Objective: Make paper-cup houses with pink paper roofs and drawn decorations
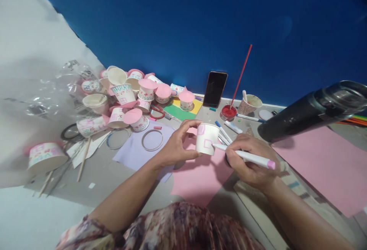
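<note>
My left hand (180,143) grips a white paper cup (205,135) between thumb and fingers, upright and a little above the table. Pink marks show on the cup: a rounded patch near the rim and a small square outline lower down. A white marker (246,156) with a pink end is in my right hand (252,162), held like a pen. Its tip meets the cup at the right side of the square. Under both hands lies a sheet of pink paper (197,187). Several other markers (225,132) lie just behind the cup, partly hidden by my right hand.
Decorated paper cups (140,89) with pink paper pieces are heaped at the back left beside a clear plastic bag (57,93). A phone (215,88) leans on the blue wall. A red pot (228,112) holds a red stick. A dark bottle (309,110) stands at right.
</note>
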A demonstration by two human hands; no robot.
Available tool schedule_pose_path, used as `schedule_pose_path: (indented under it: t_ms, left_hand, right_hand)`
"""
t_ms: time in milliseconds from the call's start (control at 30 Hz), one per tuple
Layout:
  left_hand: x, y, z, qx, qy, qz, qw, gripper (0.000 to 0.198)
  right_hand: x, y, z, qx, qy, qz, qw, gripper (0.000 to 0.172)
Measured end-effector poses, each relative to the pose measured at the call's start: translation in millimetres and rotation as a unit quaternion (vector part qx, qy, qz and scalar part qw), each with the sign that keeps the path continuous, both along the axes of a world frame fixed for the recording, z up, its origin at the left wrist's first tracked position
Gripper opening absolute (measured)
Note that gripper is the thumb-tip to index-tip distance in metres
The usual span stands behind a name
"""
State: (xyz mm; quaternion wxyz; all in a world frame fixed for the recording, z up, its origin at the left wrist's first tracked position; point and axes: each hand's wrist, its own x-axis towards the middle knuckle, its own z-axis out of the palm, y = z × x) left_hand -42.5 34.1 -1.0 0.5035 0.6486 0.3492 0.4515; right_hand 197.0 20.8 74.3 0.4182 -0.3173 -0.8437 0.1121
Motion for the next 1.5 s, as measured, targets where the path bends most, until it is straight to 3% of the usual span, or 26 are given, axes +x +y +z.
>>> schedule_pose_path:
  t_ms: [433,667,1200,1500]
  left_hand:
    - [-2,1,-2.9,-0.003,-0.008,0.0,1.0,0.08]
    - [0,0,-0.9,-0.013,-0.023,-0.001,1.0,0.078]
    - [0,1,-0.5,-0.008,-0.012,0.011,1.0,0.079]
    - [0,1,-3.0,-0.003,-0.011,0.0,1.0,0.082]
  right_hand:
    - [6,4,1.9,-0.028,-0.042,0.046,0.998,0.033]
    - [-1,-1,2.8,-0.004,-0.008,0.004,1.0,0.028]
    - [-4,-2,1.0,0.017,0.02,0.023,0.999,0.023]
    - [3,2,1.4,-0.011,-0.033,0.011,0.999,0.03]
